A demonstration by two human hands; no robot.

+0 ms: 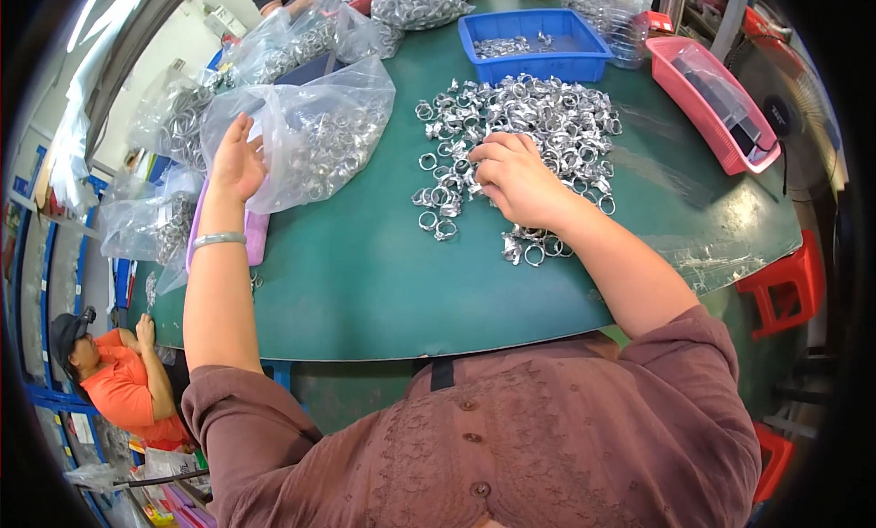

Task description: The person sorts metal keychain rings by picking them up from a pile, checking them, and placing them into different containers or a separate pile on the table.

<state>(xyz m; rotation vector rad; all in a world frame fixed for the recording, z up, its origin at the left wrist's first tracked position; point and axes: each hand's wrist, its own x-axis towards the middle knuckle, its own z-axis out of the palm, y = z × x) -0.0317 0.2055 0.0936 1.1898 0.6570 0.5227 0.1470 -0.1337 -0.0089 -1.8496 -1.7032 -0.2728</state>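
Note:
A heap of silver metal rings (pixel 570 126), resembling small hose clamps, lies spread on the green table. My right hand (pixel 520 183) rests on its near left side, fingers curled down over some rings; its fingertips are partly hidden. To the left, a clear plastic bag (pixel 342 145) holds more such rings and lies with its mouth toward my left hand (pixel 241 167). That hand is raised beside the bag's mouth, palm turned inward and fingers stretched out with nothing in them. Whether it touches the plastic, I cannot tell.
Behind the heap stands a blue tray (pixel 538 69) with some rings inside. A pink basket (pixel 712 108) is at the right, a purple tray (pixel 257 240) under the bag. More filled bags (pixel 420 6) crowd the far left. A person in orange (pixel 132 382) sits at the left.

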